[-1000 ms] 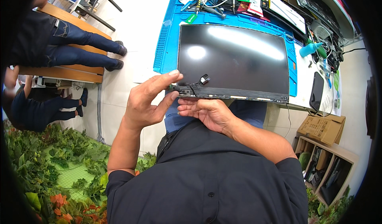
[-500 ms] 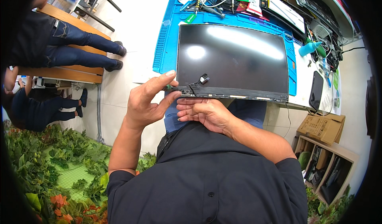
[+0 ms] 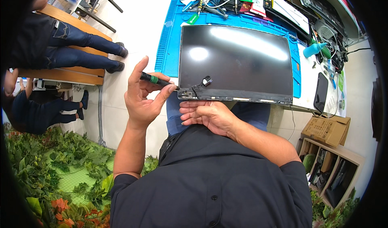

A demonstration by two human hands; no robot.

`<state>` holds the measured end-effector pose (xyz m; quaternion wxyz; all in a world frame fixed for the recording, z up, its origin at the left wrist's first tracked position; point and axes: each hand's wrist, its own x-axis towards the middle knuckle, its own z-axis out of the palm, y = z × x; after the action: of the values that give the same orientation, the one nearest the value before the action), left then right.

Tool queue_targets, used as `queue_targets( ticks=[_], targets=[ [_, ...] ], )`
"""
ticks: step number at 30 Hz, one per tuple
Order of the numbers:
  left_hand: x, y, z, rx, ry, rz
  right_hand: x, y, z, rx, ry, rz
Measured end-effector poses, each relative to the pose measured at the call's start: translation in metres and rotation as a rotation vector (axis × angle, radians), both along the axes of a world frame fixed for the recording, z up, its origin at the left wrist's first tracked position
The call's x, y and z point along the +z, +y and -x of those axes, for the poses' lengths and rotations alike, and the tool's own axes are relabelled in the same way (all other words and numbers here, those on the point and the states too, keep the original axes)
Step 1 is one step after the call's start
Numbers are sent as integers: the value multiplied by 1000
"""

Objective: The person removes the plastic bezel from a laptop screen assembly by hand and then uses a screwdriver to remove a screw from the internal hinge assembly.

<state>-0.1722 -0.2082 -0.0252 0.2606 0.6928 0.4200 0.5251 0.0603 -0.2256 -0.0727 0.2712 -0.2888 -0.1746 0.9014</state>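
My left hand (image 3: 142,100) grips a thin black-and-green screwdriver (image 3: 152,79) between thumb and fingers, its index finger raised. The shaft slants down to the metal hinge (image 3: 186,94) at the near left corner of a laptop screen panel (image 3: 238,62). That dark, glossy panel lies face up and reaches past the near edge of the blue work mat (image 3: 166,46). A short black cable with a shiny end (image 3: 207,80) rests on the glass near the hinge. Below the panel's near edge is my right hand (image 3: 212,116), palm up, fingers stretched out and holding nothing.
Tools and cables crowd the far side of the mat. To the right are a light-blue bottle (image 3: 314,49) and a black phone (image 3: 321,91). A cardboard box (image 3: 326,130) sits on a wooden shelf (image 3: 333,169). People stand at the left by a wooden bench (image 3: 76,21).
My left hand has drawn back to the left and its index finger has lifted, so more of the screwdriver shows. My right hand and the panel have hardly moved.
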Motion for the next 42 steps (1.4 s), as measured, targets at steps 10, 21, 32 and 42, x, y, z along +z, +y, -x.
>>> queue_targets(
  ticks=[10, 21, 32, 42],
  targets=[
    [29, 111, 0, 101, -481, 196, -10, -5, -12, 262, 68, -199],
    [3, 242, 4, 133, -350, 326, 15, 0, -32, 337, -48, -322],
    [5, 267, -10, 123, -252, 413, 12, -2, -33, 341, -24, -334],
    [4, 274, -12, 178, -157, 385, 13, -3, -35, 329, -41, -328]
  ],
)
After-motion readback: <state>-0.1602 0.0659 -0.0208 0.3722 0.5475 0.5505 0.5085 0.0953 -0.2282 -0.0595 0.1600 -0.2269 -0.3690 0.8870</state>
